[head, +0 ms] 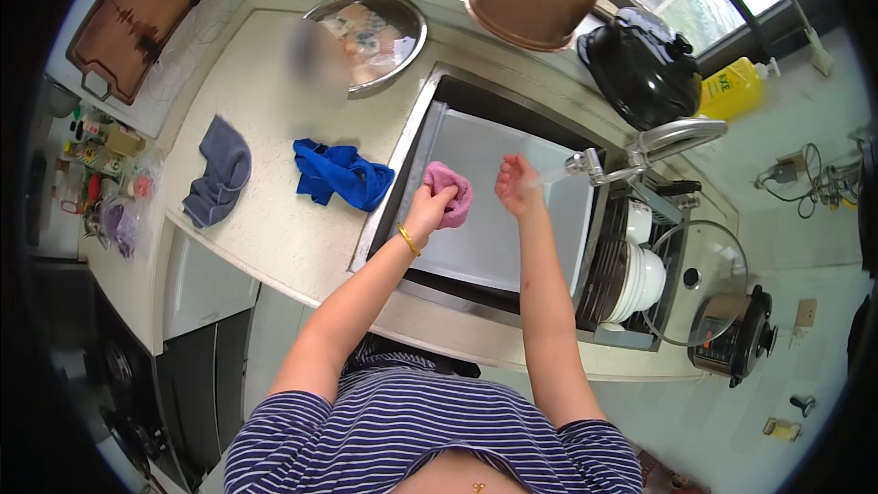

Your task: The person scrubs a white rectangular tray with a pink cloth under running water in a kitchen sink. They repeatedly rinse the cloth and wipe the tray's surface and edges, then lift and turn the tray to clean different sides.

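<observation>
A pink cloth (454, 200) is bunched in my left hand (433, 207), over a grey rectangular tray or panel (480, 254) lying in the sink. Water runs from the metal faucet (583, 166) onto my right hand (516, 185), whose fingers are curled a little, with nothing seen in them. A blue cloth (343, 175) lies crumpled on the counter left of the sink. Further left lies a grey cloth (221, 175).
Behind the cloths is a steel bowl (420, 48) of food in liquid. A brown pot (528, 3), a black lidded pot (641, 68) and a yellow soap bottle (732, 90) line the sill. White bowls (645, 278) and a glass lid (737, 254) stand right of the sink.
</observation>
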`<state>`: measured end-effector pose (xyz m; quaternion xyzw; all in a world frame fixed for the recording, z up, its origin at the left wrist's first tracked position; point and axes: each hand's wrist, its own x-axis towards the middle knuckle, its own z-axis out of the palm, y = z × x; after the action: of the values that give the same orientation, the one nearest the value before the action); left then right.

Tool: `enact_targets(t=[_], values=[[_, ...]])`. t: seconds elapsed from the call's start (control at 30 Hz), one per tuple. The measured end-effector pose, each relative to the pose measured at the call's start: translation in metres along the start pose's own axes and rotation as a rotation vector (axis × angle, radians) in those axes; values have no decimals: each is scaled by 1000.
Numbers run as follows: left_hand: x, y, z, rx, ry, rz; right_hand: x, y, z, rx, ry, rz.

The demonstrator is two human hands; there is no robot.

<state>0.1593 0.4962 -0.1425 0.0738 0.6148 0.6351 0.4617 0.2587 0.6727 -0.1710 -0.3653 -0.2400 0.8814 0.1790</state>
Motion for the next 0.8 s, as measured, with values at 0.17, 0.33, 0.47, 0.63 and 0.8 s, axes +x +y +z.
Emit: enact_targets(t=[0.17, 0.33, 0.47, 0.63, 0.8], values=[[0, -11, -9, -13, 14, 16, -2, 13, 17, 164, 20, 30], [5, -13, 7, -54, 4, 24, -26, 2, 21, 91, 21, 26], [12, -13, 29, -62, -50, 45, -37, -6, 18, -162, -18, -97], [30, -14, 64, 40, -138, 162, -57, -3, 22, -540, 30, -312], [45, -12, 95, 296, -193, 269, -55, -6, -19, -752, 127, -467]])
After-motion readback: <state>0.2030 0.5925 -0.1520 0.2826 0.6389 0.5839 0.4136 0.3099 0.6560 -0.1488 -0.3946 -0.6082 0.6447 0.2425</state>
